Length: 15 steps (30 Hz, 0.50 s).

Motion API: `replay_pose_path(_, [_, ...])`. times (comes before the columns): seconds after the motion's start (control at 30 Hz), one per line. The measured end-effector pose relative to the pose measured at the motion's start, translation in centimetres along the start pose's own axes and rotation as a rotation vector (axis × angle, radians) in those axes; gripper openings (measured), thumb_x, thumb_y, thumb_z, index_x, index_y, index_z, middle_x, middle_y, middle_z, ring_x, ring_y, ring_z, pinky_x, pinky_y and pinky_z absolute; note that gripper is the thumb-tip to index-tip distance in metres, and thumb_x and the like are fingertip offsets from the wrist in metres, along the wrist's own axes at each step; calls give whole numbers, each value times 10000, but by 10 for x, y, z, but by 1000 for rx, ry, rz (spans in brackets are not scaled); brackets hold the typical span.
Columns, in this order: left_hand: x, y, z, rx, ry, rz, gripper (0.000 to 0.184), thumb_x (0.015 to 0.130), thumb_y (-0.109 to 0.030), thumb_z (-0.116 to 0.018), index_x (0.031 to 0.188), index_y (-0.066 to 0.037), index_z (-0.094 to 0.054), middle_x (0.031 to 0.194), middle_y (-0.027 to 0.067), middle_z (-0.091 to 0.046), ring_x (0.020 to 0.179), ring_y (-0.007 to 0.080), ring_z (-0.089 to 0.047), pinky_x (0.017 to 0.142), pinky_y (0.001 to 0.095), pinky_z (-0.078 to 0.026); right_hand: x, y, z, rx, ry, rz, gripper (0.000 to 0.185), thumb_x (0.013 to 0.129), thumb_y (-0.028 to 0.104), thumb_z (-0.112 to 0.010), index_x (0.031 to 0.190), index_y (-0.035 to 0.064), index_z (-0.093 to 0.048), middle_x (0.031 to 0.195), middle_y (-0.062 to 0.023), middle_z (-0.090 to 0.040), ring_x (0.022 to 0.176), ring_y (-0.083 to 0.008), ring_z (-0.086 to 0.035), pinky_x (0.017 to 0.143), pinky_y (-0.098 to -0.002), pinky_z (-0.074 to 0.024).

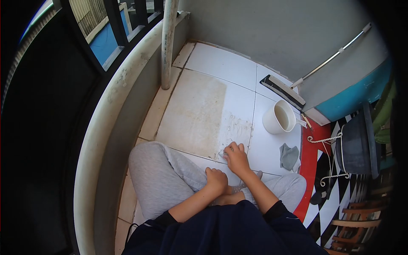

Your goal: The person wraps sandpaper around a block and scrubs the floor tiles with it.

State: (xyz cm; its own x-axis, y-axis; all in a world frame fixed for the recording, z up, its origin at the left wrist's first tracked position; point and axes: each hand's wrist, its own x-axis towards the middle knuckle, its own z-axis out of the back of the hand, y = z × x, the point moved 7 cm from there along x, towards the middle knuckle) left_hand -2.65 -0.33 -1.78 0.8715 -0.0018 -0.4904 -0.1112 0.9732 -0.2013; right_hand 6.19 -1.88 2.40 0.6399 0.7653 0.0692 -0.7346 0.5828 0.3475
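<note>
The step in hand was judged to be a rubbing of the stained tile [191, 114], which was laid out just beyond the bent legs [159, 180]. Its brownish area was set at the left, and a whiter strip [236, 125], flecked with grey marks, was seen at the right. For good work, short, even strokes would best be kept along the border between the two, with firm, flat pressure, and the loosened grime wiped off with the grey cloth [289, 157], placed near the white dipper [271, 121] at the right.

At the near right corner of the tile, a small pale piece [221, 154] was held under the right hand [237, 160], its fingers bent and nearly closed over it; what it was made of could not be told. The left hand [216, 180] was rested nearer, by the legs, its fingers curled inward; whether anything was held there was hidden.
</note>
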Motion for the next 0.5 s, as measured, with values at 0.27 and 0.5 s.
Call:
replay_pose_path(0.27, [-3,-5,10,-37,79,-34,274,810,-275,-473,959,-115,-638,955,47,-621,913,201,-561,799,463,-307,23,-33,-2,-65,-153,-202,169,714,115,-657,858,92,-573,952,-80,-475,854,-308,-443,660,-388,-453])
replay_pose_path(0.5, [2,-2,-1,-43,110,-24,267,805,-268,-480,959,-116,-636,975,53,-620,926,199,-561,807,459,-310,59,-44,22,92,-63,-345,154,710,100,-662,844,81,-591,922,-97,-504,870,-319,-443,768,-387,-406])
